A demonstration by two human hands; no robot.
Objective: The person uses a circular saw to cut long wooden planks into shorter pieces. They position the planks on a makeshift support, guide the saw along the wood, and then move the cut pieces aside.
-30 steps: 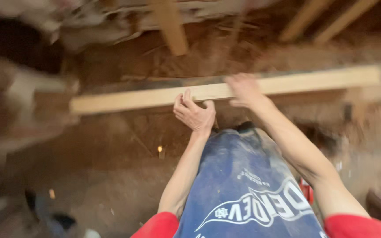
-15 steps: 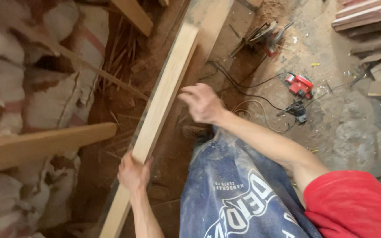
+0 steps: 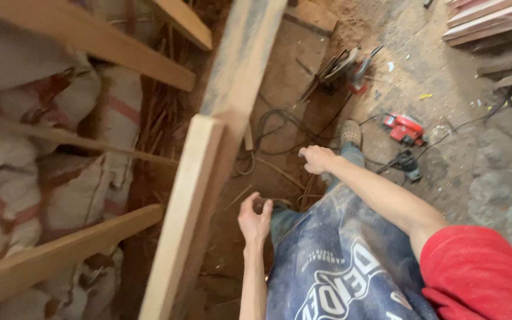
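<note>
Head view is showing a pale plank lying lengthwise along a wider grey beam, free of both hands. The left hand is hovering just right of the plank, fingers spread apart and gripping nothing. The right hand is hanging farther right, fingers loosely curled and empty, near a red power tool sitting on the dirt floor.

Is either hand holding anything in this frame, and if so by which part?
Nothing is held. The left hand is open beside the pale wooden plank, clear of it; the right hand is loosely curled and empty.
</note>
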